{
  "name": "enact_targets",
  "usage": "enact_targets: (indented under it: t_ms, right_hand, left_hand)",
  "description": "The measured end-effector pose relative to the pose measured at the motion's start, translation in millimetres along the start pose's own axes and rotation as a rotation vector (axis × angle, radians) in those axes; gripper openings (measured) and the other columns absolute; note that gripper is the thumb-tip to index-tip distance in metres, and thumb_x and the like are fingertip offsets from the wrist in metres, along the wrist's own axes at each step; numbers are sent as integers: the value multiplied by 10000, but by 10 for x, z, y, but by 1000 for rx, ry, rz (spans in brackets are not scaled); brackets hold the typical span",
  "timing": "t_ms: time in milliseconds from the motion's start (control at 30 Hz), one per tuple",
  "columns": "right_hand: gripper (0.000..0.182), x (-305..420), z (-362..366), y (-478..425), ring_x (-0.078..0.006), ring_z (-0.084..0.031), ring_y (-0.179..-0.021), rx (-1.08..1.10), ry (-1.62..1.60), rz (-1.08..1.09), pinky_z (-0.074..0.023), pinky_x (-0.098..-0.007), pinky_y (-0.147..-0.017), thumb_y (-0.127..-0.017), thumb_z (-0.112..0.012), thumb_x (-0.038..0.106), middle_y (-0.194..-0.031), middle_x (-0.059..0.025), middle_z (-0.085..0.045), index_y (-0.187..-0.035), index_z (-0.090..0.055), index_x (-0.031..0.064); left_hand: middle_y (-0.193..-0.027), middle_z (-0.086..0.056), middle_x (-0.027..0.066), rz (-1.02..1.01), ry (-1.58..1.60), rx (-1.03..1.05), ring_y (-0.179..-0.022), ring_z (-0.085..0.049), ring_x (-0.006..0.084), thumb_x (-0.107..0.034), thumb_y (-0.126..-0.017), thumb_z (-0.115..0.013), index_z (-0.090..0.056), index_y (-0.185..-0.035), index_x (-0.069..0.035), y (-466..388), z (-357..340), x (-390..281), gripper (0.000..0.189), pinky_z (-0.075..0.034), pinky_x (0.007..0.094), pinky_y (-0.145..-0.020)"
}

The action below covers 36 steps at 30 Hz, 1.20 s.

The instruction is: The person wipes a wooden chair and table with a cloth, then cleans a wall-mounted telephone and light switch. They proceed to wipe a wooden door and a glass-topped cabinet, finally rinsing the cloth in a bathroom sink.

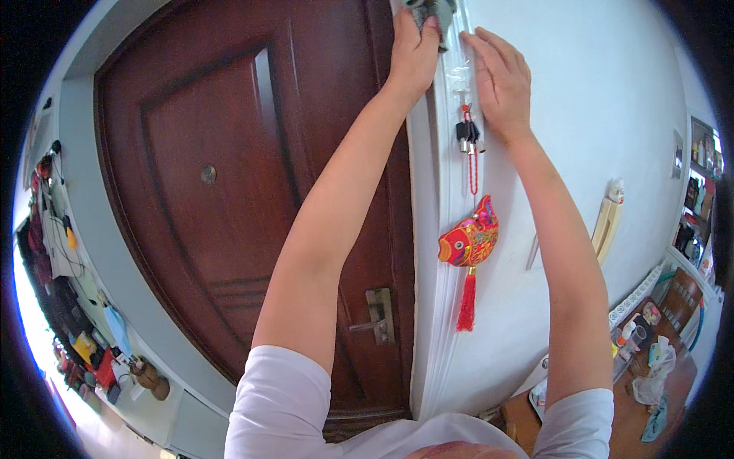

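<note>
Both arms reach up to the white door frame (431, 241). My left hand (414, 54) grips a grey-green cloth (433, 20) against the upper frame, at the picture's top edge. To its right, my right hand (503, 83) holds nothing; its fingertips rest on or close to the frame's edge, and whether they touch cannot be told. Between and below the hands, small black and metal items (468, 135) hang on a red cord from a clear hook. Lower down dangles a red embroidered fish ornament (470, 235) with a red tassel (467, 304).
A dark red-brown door (229, 132) with a metal handle (379, 315) stands shut at the left. A cream intercom handset (606, 226) is on the white wall. At lower right is a wooden table (631, 424) with bags and bottles; a cabinet (198, 424) stands lower left.
</note>
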State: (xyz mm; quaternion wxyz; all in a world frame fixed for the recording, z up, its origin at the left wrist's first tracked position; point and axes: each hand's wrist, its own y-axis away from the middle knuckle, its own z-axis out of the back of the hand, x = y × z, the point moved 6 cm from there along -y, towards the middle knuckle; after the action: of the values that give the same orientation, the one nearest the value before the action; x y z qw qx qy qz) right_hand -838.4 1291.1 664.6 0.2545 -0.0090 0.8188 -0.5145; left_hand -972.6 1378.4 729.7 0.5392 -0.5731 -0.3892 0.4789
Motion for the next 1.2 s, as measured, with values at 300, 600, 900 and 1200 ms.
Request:
enact_targets:
  t_ms: [300, 600, 900, 1200]
  right_hand:
    - [387, 43, 17, -13, -232, -519, -1276, 113, 114, 36, -370, -396, -1083, -994, -445, 179, -1394, -43, -580, -1339, -618, 198]
    - [346, 581, 300, -135, -257, -573, -1170, 126, 276, 28, -451, -370, -1004, -925, -566, 69, -1246, -63, -639, -1243, -673, 153]
    - [327, 2531, -114, 891, -244, -595, -1110, 501, -233, 283, -489, -401, -898, -708, -686, 13, -1150, -68, -632, -1003, -726, 148]
    - [463, 2105, -1190, 1493, -367, -526, -1213, 608, -35, -210, -456, -462, -1006, -736, -670, 10, -1326, -150, -531, -1186, -650, 117]
  left_hand:
    - [-1297, -593, 154, -403, -831, -289, -1243, -519, 377, 17, -834, -533, -676, -1128, -28, 446, 1229, 441, 330, -412, 440, -1077]
    - [-1545, -399, 101, -367, -1366, 597, -1475, -263, 341, -274, -923, -576, -687, -1078, -100, 1767, 1105, 1131, 258, -241, 539, -1182]
    - [-1478, -492, 76, -770, -999, 834, -1431, -378, 295, -171, -871, -541, -604, -1278, -122, 2265, 1569, 1137, 414, -324, 505, -1143]
    - [-1540, -387, 138, -555, -1591, 11, -1449, -315, 363, -223, -953, -528, -528, -1378, -95, 633, 2948, 700, 444, -278, 539, -1157]
